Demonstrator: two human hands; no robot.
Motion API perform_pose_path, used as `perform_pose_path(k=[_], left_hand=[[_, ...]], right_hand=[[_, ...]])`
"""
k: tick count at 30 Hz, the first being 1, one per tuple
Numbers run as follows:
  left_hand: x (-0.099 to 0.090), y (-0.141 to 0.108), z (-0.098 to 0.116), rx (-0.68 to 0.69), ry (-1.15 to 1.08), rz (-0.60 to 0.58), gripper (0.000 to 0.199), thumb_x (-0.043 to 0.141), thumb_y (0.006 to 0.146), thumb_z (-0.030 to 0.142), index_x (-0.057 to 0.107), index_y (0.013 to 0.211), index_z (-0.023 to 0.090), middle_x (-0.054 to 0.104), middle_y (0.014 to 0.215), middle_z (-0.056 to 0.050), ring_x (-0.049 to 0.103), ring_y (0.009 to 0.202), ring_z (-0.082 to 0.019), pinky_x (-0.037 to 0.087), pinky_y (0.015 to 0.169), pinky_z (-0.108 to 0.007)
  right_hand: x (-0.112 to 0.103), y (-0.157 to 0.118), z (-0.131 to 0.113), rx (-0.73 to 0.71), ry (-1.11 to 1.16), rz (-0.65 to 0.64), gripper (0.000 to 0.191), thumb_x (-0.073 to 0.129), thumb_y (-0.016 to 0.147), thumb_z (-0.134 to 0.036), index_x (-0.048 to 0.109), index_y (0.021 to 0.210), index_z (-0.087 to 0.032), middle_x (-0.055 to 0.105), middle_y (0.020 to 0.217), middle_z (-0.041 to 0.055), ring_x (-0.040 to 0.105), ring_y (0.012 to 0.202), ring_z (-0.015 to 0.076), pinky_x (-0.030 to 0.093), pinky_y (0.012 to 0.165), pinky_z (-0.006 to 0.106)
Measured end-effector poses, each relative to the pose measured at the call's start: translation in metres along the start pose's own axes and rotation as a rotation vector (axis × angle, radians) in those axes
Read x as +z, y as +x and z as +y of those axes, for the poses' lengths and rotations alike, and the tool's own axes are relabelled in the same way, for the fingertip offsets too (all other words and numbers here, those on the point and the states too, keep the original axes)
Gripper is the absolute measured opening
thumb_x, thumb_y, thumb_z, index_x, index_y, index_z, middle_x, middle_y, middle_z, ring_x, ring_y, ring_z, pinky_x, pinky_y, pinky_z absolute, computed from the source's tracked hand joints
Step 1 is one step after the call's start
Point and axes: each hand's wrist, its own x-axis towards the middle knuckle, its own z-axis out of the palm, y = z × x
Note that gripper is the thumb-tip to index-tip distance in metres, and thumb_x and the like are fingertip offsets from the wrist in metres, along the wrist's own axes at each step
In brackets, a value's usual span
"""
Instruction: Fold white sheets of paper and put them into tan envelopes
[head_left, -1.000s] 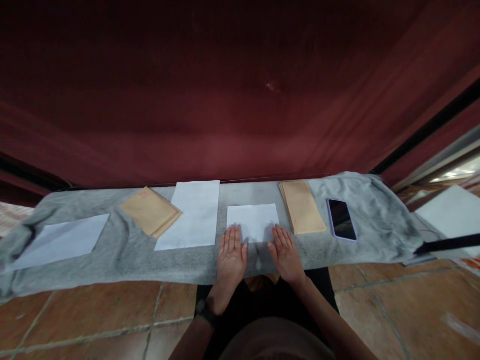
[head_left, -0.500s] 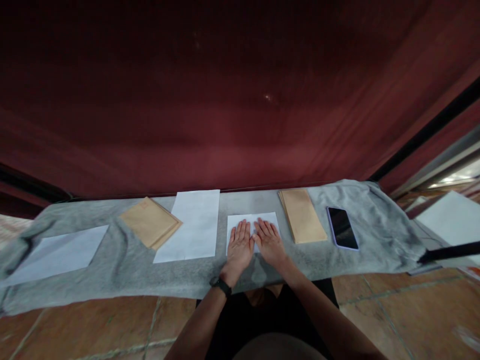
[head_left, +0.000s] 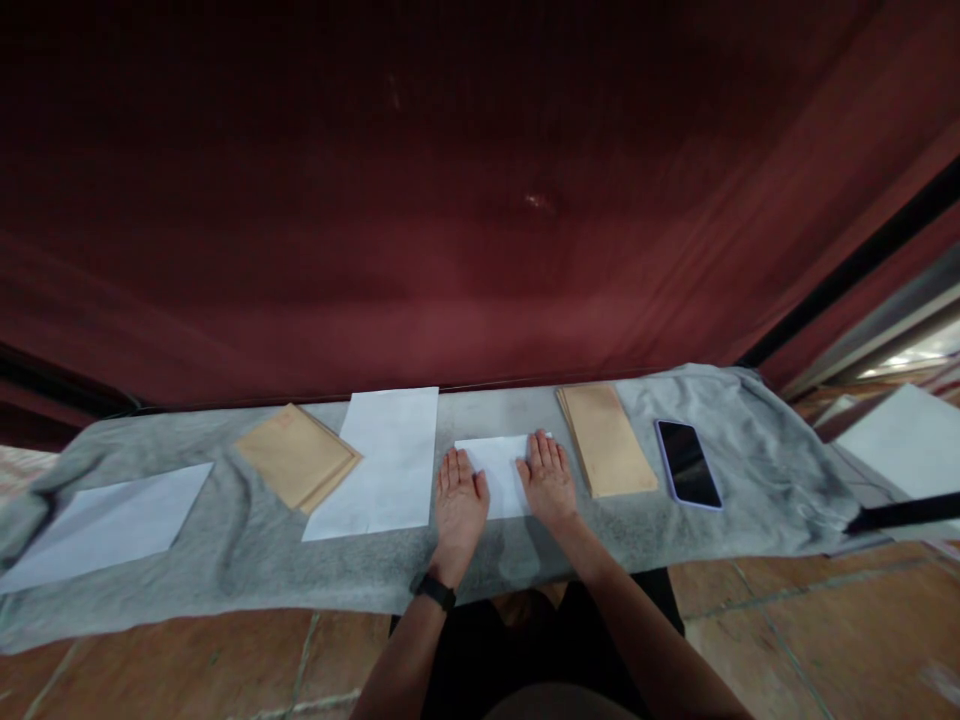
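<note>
A small white sheet of paper (head_left: pixel 501 475), perhaps folded, lies flat on the grey cloth in front of me. My left hand (head_left: pixel 459 505) rests flat on its left edge, fingers stretched out and pointing away from me. On the right edge lies my right hand (head_left: pixel 549 480), also flat, with its fingers extended. Bare paper shows between the two hands. Just right of my right hand is a stack of brown envelopes (head_left: pixel 611 442). A larger white sheet (head_left: pixel 390 450) lies to the left of my left hand.
Another stack of brown envelopes (head_left: pixel 296 455) overlaps the larger sheet. Farther left lies a further white sheet (head_left: pixel 112 522). A phone (head_left: pixel 688 463) with a purple edge is on the right. Grey cloth (head_left: pixel 255 575) covers the narrow table, and a dark red panel (head_left: pixel 450 250) rises behind it.
My hands have moved apart, from side by side at the middle of the small sheet out to its left and right edges. Both stay flat.
</note>
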Motion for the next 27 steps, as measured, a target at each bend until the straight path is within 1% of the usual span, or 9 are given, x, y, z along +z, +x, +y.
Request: perform_pose_path(k=[5,9,12,15,18,21,24,25,27], left_hand=[[-0.019,-0.003,-0.001,-0.105,-0.029,0.000,0.058,0.041,0.098,0.037,0.045,0.147,0.005,0.068,0.126,-0.024,0.065,0.116,-0.035,0.052,0.098,-0.050],[-0.031,0.012,-0.006,-0.404,-0.312,-0.127,0.053,0.059,0.089,0.038,0.057,0.135,0.012,0.074,0.099,-0.014,0.071,0.093,-0.030,0.055,0.084,-0.042],[-0.036,0.023,-0.009,-0.599,-0.596,-0.214,0.033,0.069,0.080,0.031,0.068,0.111,0.017,0.071,0.076,-0.003,0.069,0.073,-0.021,0.052,0.068,-0.029],[-0.041,0.026,-0.008,-0.598,-0.678,-0.216,0.010,0.070,0.075,0.028,0.067,0.078,0.018,0.062,0.059,0.003,0.062,0.059,-0.016,0.045,0.057,-0.024],[-0.056,0.028,-0.004,-0.580,-0.719,-0.159,0.020,0.068,0.077,0.034,0.061,0.065,0.019,0.055,0.054,0.005,0.055,0.054,-0.014,0.041,0.053,-0.023],[-0.085,0.036,0.004,-0.531,-0.717,-0.005,0.023,0.062,0.085,0.040,0.064,0.075,0.019,0.058,0.061,0.005,0.056,0.061,-0.014,0.044,0.059,-0.023],[-0.116,0.047,0.014,-0.190,-0.623,0.287,0.022,0.058,0.094,0.039,0.069,0.091,0.019,0.071,0.086,-0.002,0.066,0.084,-0.019,0.051,0.078,-0.029],[-0.124,0.048,0.018,-0.055,-0.587,0.332,0.021,0.057,0.096,0.036,0.069,0.095,0.020,0.073,0.093,-0.004,0.067,0.091,-0.020,0.051,0.084,-0.031],[-0.131,0.045,0.023,0.207,-0.505,0.319,0.018,0.054,0.099,0.028,0.070,0.101,0.021,0.074,0.104,-0.006,0.068,0.100,-0.020,0.051,0.091,-0.034]], right_hand=[[0.002,-0.001,0.000,0.017,0.025,-0.012,0.060,0.032,0.107,-0.040,0.040,0.153,-0.003,0.040,0.157,0.0244,0.041,0.145,0.0351,0.032,0.117,0.055],[-0.002,0.001,-0.002,0.037,0.004,-0.070,0.059,0.034,0.106,-0.039,0.042,0.152,-0.002,0.039,0.158,0.0238,0.039,0.147,0.0340,0.029,0.120,0.052],[-0.003,0.001,-0.001,0.047,0.015,-0.085,0.056,0.033,0.107,-0.037,0.044,0.151,-0.004,0.042,0.157,0.0213,0.039,0.147,0.0324,0.028,0.121,0.050],[-0.003,0.002,0.002,0.065,0.111,-0.065,0.055,0.030,0.107,-0.037,0.048,0.149,-0.006,0.045,0.156,0.0198,0.039,0.147,0.0315,0.030,0.121,0.051],[-0.001,0.002,0.006,0.104,0.319,-0.025,0.058,0.028,0.106,-0.043,0.050,0.147,-0.007,0.047,0.154,0.0198,0.039,0.147,0.0307,0.033,0.120,0.054],[-0.003,0.002,0.009,0.223,0.618,0.005,0.062,0.033,0.103,-0.053,0.052,0.146,-0.012,0.048,0.154,0.0181,0.040,0.146,0.0304,0.034,0.119,0.058],[-0.009,0.001,0.009,0.380,0.836,0.011,0.066,0.038,0.100,-0.060,0.054,0.145,-0.015,0.051,0.152,0.0166,0.044,0.144,0.0300,0.034,0.120,0.057],[-0.011,0.001,0.010,0.415,0.869,0.011,0.067,0.038,0.100,-0.061,0.053,0.146,-0.015,0.052,0.151,0.0162,0.045,0.143,0.0294,0.034,0.120,0.055],[-0.014,0.000,0.013,0.452,0.898,0.020,0.067,0.034,0.101,-0.062,0.051,0.148,-0.017,0.055,0.149,0.0148,0.049,0.141,0.0273,0.038,0.119,0.051]])
